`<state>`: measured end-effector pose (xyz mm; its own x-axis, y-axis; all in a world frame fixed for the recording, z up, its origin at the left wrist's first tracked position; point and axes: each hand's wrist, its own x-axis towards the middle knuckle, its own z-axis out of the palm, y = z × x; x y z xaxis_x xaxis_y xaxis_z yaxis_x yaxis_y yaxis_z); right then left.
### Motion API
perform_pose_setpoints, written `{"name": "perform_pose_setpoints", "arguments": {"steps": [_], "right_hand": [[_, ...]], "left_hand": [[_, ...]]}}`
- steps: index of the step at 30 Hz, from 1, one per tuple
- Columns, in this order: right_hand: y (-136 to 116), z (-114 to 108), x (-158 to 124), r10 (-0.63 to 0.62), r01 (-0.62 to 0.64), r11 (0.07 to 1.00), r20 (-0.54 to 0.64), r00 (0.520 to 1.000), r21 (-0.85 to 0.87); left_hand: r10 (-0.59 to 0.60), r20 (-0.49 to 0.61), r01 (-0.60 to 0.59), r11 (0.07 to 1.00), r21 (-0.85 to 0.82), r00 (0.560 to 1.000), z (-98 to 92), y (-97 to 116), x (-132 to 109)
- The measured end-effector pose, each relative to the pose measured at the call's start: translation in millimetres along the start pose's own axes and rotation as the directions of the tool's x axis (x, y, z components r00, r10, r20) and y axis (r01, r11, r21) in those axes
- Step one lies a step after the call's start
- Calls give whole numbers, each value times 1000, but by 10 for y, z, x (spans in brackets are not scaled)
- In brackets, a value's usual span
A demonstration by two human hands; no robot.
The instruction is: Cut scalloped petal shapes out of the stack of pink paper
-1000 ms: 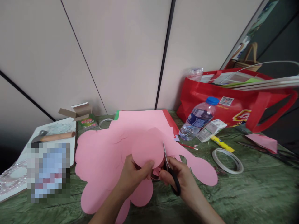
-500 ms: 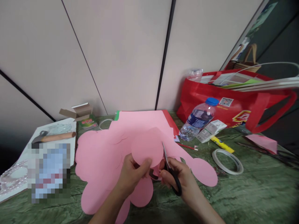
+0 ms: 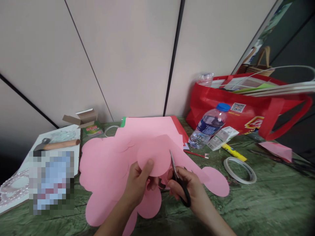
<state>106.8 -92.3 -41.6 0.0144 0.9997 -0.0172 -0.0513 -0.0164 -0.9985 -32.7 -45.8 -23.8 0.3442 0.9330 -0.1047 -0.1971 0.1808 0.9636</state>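
Between thumb and fingers, my left hand [image 3: 139, 178] pinches a round pink paper disc [image 3: 157, 154], held over the other paper. My right hand [image 3: 185, 183] grips a pair of scissors [image 3: 183, 186] with black handles, the blades pointing up along the disc's right edge. A narrow pink scrap hangs near the blades, partly hidden by my fingers. Below and behind spreads a heap of pink paper [image 3: 108, 170] with scalloped, rounded edges. One pink oval [image 3: 215, 181] lies to the right of my right hand, and another pink disc [image 3: 149, 203] lies below the left.
A water bottle [image 3: 209, 126] leans by a red bag [image 3: 236, 114] at the back right. Nearer are a yellow glue stick [image 3: 233, 152], a tape roll [image 3: 240, 170] and another pair of scissors [image 3: 299, 165]. Left are a hammer [image 3: 61, 144] on a white board and a small box [image 3: 92, 127].
My left thumb has shifted up and left across the disc, and the fingers beneath now show more. The disc and scissors have moved slightly left.
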Motion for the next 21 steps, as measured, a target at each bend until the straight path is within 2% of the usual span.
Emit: {"name": "perform_pose_setpoints", "arguments": {"steps": [4,9,14,21], "right_hand": [[30,14,-6,25,-28,997,40,999,76],[30,0,-7,2,-10,994,69,998,107],[15,-3,0,-48,44,995,42,998,91],[-30,8,-2,-36,32,996,47,998,85]], "left_hand": [[-15,53,4,982,187,998,3,1,-14],[-12,-30,22,944,330,999,-1,37,-24],[-29,-16,33,946,322,999,21,49,-35],[-36,-8,37,957,289,999,60,51,-38]]}}
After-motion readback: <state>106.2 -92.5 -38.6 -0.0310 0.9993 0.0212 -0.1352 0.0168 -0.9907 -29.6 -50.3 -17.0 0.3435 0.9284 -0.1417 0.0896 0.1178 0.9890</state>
